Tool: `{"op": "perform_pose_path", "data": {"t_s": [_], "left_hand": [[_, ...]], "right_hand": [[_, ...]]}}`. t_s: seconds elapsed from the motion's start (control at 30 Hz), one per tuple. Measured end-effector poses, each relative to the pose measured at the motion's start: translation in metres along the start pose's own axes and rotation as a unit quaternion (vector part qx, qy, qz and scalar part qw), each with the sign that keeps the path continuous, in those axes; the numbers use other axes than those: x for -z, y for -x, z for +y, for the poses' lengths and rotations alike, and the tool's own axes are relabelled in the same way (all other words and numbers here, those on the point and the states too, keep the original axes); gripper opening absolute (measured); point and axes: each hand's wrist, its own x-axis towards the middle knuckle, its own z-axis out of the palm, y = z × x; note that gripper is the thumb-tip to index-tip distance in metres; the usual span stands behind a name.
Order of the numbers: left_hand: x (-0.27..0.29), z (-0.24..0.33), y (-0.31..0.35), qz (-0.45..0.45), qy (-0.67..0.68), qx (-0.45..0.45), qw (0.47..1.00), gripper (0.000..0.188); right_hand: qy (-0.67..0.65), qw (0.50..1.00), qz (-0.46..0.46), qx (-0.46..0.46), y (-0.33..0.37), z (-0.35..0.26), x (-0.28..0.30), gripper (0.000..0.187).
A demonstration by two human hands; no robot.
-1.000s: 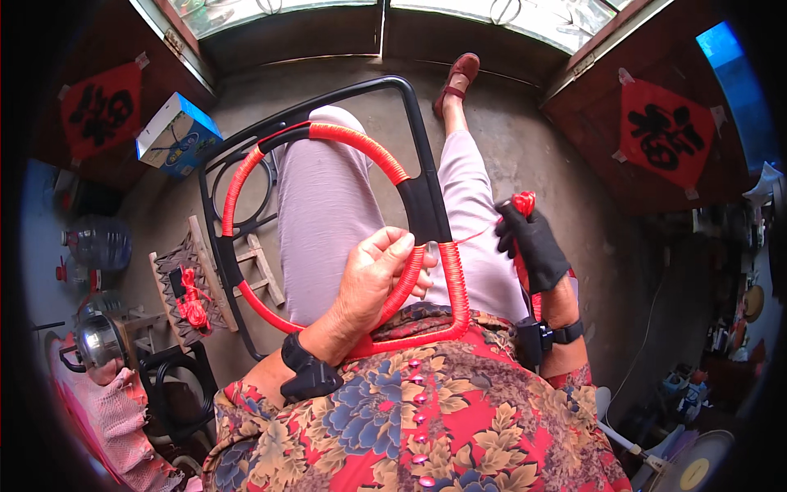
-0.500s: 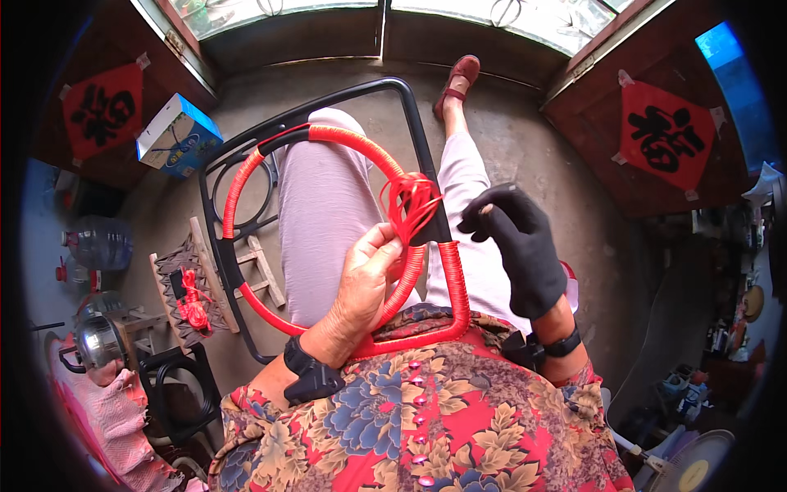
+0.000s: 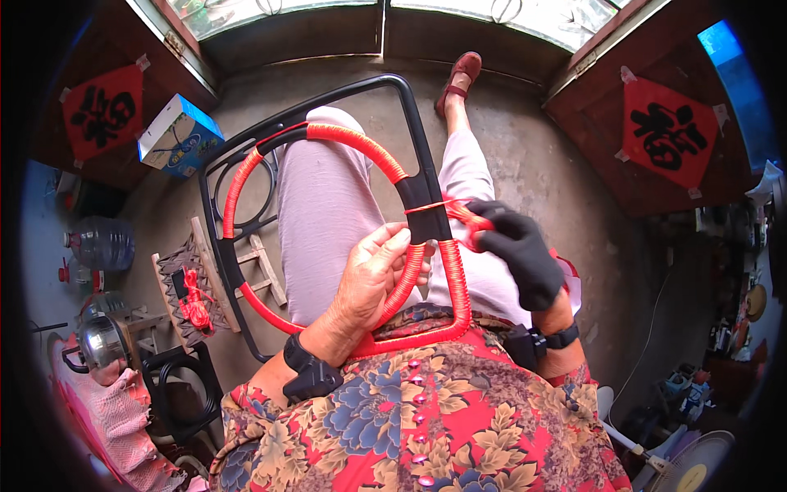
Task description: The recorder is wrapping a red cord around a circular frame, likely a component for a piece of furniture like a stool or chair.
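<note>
A black frame with a rounded outline and an inner ring rests across my lap. Shiny red cord is wound tightly round much of the ring and the near right corner. One short black stretch on the right, where ring and outer bar meet, is bare but for a strand crossing it. My bare left hand grips the ring just below that stretch, thumb and forefinger pinched together. Just right of the frame, my right hand, in a black glove, closes on a loose bundle of red cord.
Left of me, a low stool with a woven seat carries another red cord bundle. A blue and white box, a clear water jug and a metal pot stand on that side. A fan is at lower right.
The cord bundle has passed from my left fingers to my gloved right hand, now right of the frame. A strand lies across the bare black stretch. My left hand has settled on the ring.
</note>
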Motion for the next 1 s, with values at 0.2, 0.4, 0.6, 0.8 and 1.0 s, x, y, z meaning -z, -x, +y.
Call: {"op": "perform_pose_path", "data": {"t_s": [0.2,0.4,0.6,0.8,1.0], "left_hand": [[0.002,0.001,0.001,-0.02,-0.057,-0.005,0.998,0.031],[0.0,0.002,0.004,-0.021,-0.069,-0.018,0.997,0.036],[-0.001,0.0,0.002,-0.027,-0.071,-0.024,0.997,0.032],[0.001,0.0,0.003,-0.011,-0.071,-0.031,0.997,0.027],[-0.001,0.0,0.003,-0.011,-0.08,-0.028,0.996,0.023]], "right_hand": [[-0.483,0.832,0.246,0.118,0.045,-0.026,0.024,0.039],[-0.484,0.87,0.03,0.092,0.047,-0.011,0.056,0.047],[-0.026,0.993,0.022,-0.113,0.013,0.001,-0.003,0.035],[0.061,0.982,-0.016,-0.178,0.018,-0.006,0.0,0.014],[-0.104,0.992,0.037,-0.066,0.028,0.001,0.018,0.015]]}}
